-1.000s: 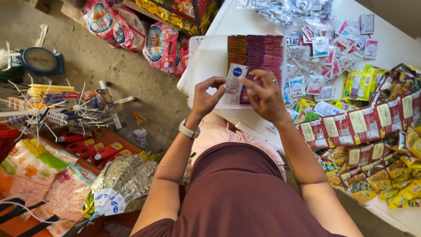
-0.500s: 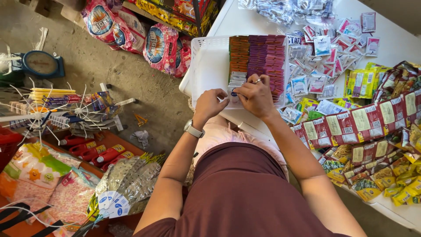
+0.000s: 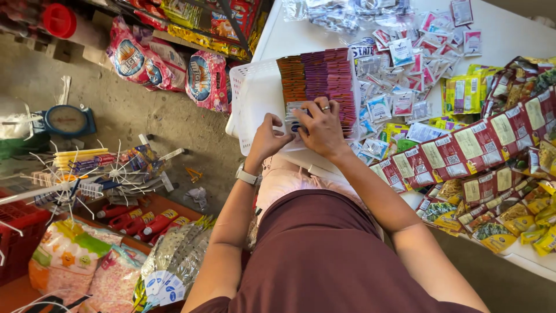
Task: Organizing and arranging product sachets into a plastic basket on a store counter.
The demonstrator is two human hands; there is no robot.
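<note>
Bare grey concrete floor [image 3: 139,116] at left, evenly lit. White counter [image 3: 509,35] at right. Low shelf [image 3: 191,23] along the top edge. Blue scale [image 3: 68,120] on the floor. Red crate [image 3: 20,232] lower left.

white table [image 3: 509,35] | white basket [image 3: 258,98] | loose sachets [image 3: 405,64] | snack strips [image 3: 475,150]

A white table [image 3: 509,40] is covered with loose white sachets [image 3: 399,52], yellow packets [image 3: 463,93] and strips of red packets [image 3: 463,150]. On the concrete floor [image 3: 145,116], a blue scale [image 3: 68,120], printed sacks [image 3: 168,64] and red bottles [image 3: 139,219] are noted.
</note>
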